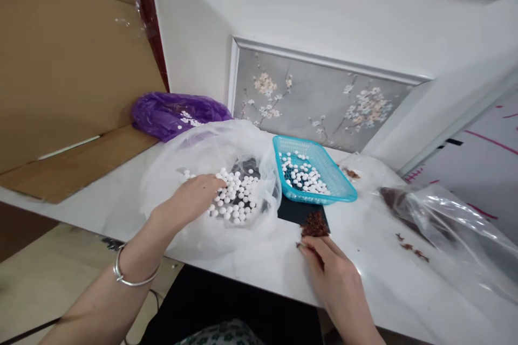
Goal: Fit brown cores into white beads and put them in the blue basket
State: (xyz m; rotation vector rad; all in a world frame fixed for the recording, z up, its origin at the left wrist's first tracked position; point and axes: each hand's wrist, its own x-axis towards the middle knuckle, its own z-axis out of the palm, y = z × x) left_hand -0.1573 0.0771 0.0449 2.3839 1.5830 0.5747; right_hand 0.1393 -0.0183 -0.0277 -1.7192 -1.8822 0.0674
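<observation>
Left hand (193, 197): fingers curled loosely among white beads (237, 199) inside clear bag (210, 145); best to pick few, gently.
Right hand (338, 280): pinching reddish bits (314, 225) on table (376, 275).
Blue basket (342, 188): just beside, holding beads.

No text, label or number can be read

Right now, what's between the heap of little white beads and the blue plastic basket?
In the head view, only the rim of the clear plastic bag separates the white beads from the blue plastic basket.
</observation>
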